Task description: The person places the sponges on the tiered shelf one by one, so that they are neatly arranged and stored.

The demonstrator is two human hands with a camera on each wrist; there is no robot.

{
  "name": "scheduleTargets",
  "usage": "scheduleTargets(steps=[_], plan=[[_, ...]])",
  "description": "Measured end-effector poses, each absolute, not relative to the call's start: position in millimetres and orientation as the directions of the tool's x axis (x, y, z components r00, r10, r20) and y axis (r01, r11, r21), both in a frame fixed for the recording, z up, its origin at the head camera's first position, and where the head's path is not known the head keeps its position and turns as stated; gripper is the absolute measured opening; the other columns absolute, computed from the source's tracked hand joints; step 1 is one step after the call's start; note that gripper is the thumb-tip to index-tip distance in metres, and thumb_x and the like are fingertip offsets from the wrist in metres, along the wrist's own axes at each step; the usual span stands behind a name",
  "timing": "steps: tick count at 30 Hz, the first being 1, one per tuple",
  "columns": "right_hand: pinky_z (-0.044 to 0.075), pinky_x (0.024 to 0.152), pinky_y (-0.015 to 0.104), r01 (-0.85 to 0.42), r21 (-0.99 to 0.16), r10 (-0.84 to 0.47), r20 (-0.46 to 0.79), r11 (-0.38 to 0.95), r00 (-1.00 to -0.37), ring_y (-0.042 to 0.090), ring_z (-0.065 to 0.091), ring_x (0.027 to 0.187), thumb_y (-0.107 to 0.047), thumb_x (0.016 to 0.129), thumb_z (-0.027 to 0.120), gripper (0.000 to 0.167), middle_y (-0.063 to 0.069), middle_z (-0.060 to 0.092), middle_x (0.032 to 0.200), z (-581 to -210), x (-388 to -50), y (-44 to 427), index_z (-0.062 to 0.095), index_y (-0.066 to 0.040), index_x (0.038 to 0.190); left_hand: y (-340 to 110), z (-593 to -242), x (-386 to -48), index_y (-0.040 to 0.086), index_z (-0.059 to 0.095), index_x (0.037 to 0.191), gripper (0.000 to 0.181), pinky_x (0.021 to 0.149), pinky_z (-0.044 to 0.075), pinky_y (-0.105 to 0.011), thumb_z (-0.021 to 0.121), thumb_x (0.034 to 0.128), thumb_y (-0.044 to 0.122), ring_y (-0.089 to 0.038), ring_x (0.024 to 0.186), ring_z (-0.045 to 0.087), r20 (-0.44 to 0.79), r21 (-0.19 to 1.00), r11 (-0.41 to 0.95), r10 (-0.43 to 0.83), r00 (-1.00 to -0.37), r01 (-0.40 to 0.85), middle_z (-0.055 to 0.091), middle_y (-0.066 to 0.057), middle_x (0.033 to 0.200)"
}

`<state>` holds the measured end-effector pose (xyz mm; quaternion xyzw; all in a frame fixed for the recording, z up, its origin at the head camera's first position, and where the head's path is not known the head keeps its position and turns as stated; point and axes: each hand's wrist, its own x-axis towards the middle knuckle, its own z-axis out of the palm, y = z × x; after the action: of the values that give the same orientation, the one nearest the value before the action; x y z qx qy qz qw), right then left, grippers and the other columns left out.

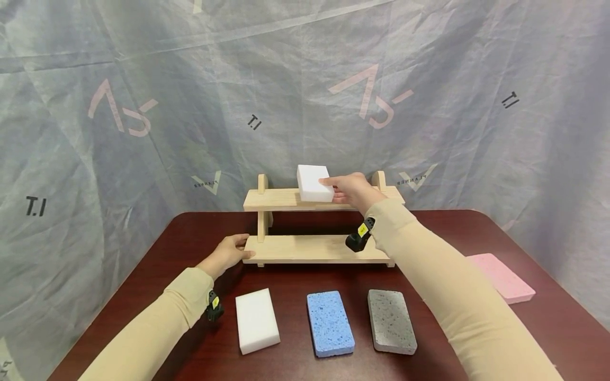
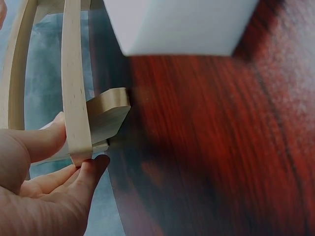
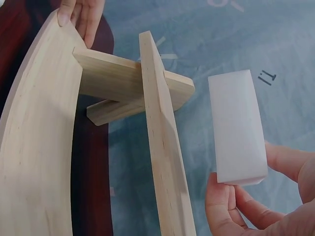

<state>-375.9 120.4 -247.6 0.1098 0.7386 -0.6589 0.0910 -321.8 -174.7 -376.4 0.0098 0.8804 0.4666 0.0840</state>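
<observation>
A two-tier wooden shelf stands on the dark red table. My left hand pinches the left end of its lower board, thumb on one face and fingers on the other, as the left wrist view shows. In my right hand a white sponge block is gripped at one end between thumb and fingers. The right wrist view shows this block held above the upper board, with a gap between them.
Nearer the front of the table lie a second white sponge block, a blue sponge and a grey sponge. A pink sponge lies at the right, partly behind my right sleeve. Grey cloth hangs behind the shelf.
</observation>
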Motion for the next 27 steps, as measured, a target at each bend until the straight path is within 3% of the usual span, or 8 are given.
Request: scheduleTargets(steps=[10, 27], plan=[[0.054, 0.092, 0.031, 0.280, -0.957, 0.053, -0.277, 0.077, -0.959, 0.015, 0.060, 0.080, -0.018, 0.088, 0.072, 0.065, 0.009, 0.057, 0.103, -247, -376, 112, 0.038, 0.003, 0.140, -174, -375, -321, -0.004, 0.031, 0.149, 0.065, 0.104, 0.045, -0.045, 0.063, 0.0929, 0.003, -0.037, 0.132, 0.046, -0.141, 0.825, 0.561, 0.083, -0.986, -0.071, 0.036, -0.025, 0.151], [0.055, 0.089, 0.033, 0.280, -0.960, 0.079, -0.277, 0.024, -0.958, 0.020, 0.062, 0.087, -0.012, 0.086, 0.074, 0.079, 0.013, 0.057, 0.111, -251, -380, 95, 0.025, 0.000, 0.146, -174, -376, -321, -0.004, 0.033, 0.148, 0.063, 0.102, 0.046, -0.044, 0.063, 0.0928, 0.003, -0.038, 0.130, 0.047, -0.121, 0.818, 0.572, 0.079, -0.989, -0.054, 0.041, -0.026, 0.147]])
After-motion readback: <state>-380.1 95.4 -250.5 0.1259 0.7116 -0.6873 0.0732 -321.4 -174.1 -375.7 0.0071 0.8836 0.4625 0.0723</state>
